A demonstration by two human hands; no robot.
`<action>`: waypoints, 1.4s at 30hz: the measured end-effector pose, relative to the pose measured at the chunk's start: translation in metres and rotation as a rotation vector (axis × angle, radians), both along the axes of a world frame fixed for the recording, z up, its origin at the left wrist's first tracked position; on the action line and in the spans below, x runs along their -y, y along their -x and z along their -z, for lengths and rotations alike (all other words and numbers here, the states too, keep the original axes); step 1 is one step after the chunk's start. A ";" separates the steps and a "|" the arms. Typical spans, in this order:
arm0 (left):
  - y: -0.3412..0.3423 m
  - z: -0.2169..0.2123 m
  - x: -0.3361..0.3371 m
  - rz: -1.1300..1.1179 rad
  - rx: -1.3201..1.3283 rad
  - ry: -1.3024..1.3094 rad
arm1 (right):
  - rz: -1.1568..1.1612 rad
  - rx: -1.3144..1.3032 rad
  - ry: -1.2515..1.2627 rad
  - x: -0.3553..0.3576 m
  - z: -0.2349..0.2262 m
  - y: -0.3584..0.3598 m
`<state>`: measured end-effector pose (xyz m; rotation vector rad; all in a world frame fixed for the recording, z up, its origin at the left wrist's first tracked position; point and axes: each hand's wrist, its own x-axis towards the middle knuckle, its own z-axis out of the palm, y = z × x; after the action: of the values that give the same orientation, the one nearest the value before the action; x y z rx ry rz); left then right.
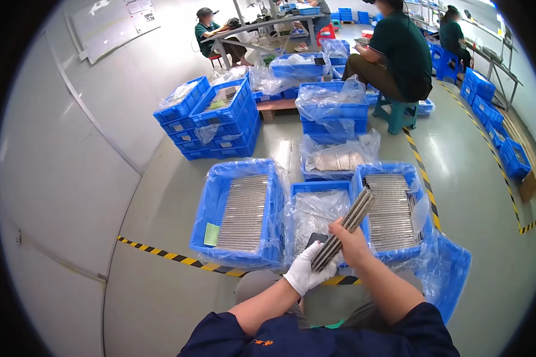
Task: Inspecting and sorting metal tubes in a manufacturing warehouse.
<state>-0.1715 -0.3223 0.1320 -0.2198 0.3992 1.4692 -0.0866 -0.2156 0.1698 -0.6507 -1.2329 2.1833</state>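
Three blue bins [239, 250] lined with clear plastic sit on the grey floor [161, 297] ahead of the seated person, the left and right ones packed with rows of thin grey metal strips and the middle one [318, 196] mostly bare liner. Above the middle bin, a long bundle of the same strips [345, 229] slants up to the right; it looks stiff, fairly heavy and prone to fanning apart, so a squeeze across the stack's flat faces suits it. Both hands grasp it: the gloved left hand [307, 272] is clenched round its lower end, the bare right hand [352, 244] clamps its middle.
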 end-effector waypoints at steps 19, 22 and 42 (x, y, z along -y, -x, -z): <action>-0.008 -0.031 -0.031 0.433 -1.125 -0.035 | -0.337 0.153 -0.100 -0.040 0.001 -0.042; -0.008 -0.030 -0.034 0.432 -1.135 -0.029 | -0.328 0.115 -0.085 -0.041 0.008 -0.043; -0.005 -0.021 -0.033 0.221 -1.082 -0.005 | -0.143 0.240 -0.214 -0.034 -0.014 -0.046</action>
<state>-0.1669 -0.2891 0.1529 0.6459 1.2389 1.2609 -0.0405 -0.1814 0.1839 -0.7725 -1.6569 2.0903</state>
